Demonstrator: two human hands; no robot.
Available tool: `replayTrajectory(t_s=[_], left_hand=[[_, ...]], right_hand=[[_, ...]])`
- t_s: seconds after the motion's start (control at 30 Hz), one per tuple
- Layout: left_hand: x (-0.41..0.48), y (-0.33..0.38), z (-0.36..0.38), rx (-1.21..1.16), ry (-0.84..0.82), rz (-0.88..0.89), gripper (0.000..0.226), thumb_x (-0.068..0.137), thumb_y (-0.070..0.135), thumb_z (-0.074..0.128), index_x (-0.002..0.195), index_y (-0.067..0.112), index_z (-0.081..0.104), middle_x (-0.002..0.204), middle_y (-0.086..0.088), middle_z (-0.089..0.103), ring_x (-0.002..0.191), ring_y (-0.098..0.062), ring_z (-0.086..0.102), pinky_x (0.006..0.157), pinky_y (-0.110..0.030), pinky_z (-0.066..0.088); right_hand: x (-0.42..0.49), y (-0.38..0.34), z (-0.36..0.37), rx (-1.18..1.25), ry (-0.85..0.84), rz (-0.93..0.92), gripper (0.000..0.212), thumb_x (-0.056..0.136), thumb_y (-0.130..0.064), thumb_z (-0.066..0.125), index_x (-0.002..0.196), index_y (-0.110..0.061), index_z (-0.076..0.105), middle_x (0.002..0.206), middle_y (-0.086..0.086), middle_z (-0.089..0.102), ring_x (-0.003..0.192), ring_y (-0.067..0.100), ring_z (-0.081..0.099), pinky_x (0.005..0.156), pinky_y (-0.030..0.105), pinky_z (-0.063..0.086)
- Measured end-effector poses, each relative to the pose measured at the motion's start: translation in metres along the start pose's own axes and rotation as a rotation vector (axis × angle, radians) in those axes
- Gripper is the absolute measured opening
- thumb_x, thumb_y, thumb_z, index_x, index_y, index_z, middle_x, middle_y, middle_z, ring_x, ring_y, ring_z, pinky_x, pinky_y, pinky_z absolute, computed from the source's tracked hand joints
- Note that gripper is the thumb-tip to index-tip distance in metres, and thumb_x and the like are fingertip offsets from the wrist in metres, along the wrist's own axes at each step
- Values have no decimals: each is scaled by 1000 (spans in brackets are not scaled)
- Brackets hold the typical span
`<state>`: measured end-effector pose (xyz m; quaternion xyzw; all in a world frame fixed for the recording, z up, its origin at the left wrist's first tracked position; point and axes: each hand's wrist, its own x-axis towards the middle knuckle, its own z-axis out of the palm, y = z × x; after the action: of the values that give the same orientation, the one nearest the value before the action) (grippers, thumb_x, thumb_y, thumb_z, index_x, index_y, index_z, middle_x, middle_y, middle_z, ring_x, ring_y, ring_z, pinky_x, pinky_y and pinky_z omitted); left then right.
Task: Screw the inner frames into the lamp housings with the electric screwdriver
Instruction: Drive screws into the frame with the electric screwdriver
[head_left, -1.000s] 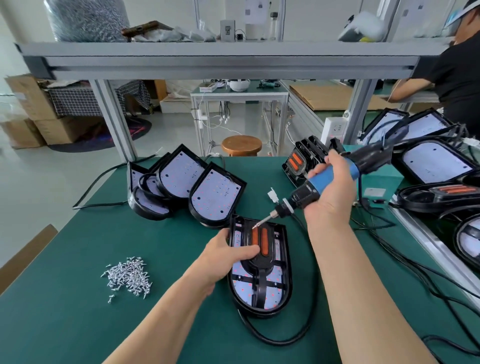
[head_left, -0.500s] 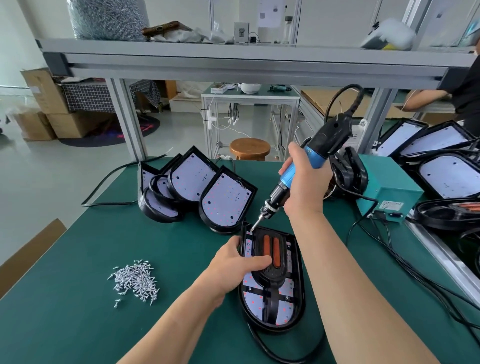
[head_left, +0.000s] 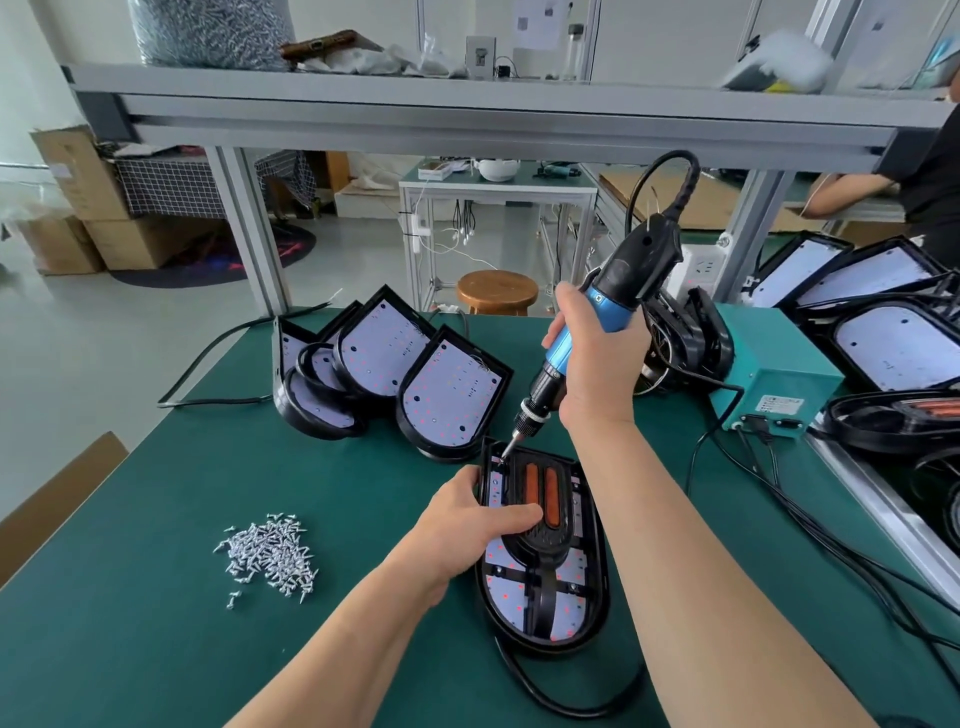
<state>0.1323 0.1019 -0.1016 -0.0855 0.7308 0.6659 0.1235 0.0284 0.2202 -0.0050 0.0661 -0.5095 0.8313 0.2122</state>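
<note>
A black lamp housing (head_left: 597, 603) lies flat on the green mat, its black inner frame (head_left: 540, 540) with two orange strips seated inside. My left hand (head_left: 467, 525) rests on the housing's left side, thumb pressing on the frame. My right hand (head_left: 597, 364) grips the blue and black electric screwdriver (head_left: 608, 317), held nearly upright. Its bit tip touches the housing's far left corner. A pile of several silver screws (head_left: 270, 551) lies on the mat to the left.
Several housings without frames (head_left: 447, 400) lean in a row behind the work. A teal power box (head_left: 774, 374) with cables stands at right, more lamp housings (head_left: 898, 348) beyond it. A black cable (head_left: 566, 701) loops near the front. Another person's arm (head_left: 841, 192) shows far right.
My right hand swung the screwdriver from a flat, sideways pose to nearly upright and set the bit on the housing's far left corner. The left hand stayed on the housing.
</note>
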Motion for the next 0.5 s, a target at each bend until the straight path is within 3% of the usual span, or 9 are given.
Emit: replayTrajectory(t_s=[0.23, 0.37, 0.5], left_hand=[[1, 1, 0, -17, 0, -1, 59, 64, 30, 87, 117, 18, 63, 103, 2, 79, 95, -18, 76, 96, -40, 57], [2, 0, 1, -38, 7, -16, 63, 61, 27, 87, 118, 13, 63, 103, -3, 79, 96, -23, 76, 98, -45, 56], [3, 0, 2, -48, 5, -12, 62, 61, 26, 87, 117, 13, 64, 102, -4, 79, 95, -24, 76, 97, -44, 57]], right_hand=[[-5, -4, 9, -39, -65, -13, 13, 86, 2, 69, 91, -4, 58, 71, 12, 53, 49, 17, 47, 51, 24, 45], [-10, 0, 11, -87, -96, -19, 12, 87, 4, 68, 95, 2, 59, 67, 12, 51, 49, 17, 47, 50, 25, 45], [-7, 1, 8, -79, -98, -20, 13, 86, 4, 66, 91, -2, 57, 64, 9, 50, 48, 15, 46, 51, 23, 45]])
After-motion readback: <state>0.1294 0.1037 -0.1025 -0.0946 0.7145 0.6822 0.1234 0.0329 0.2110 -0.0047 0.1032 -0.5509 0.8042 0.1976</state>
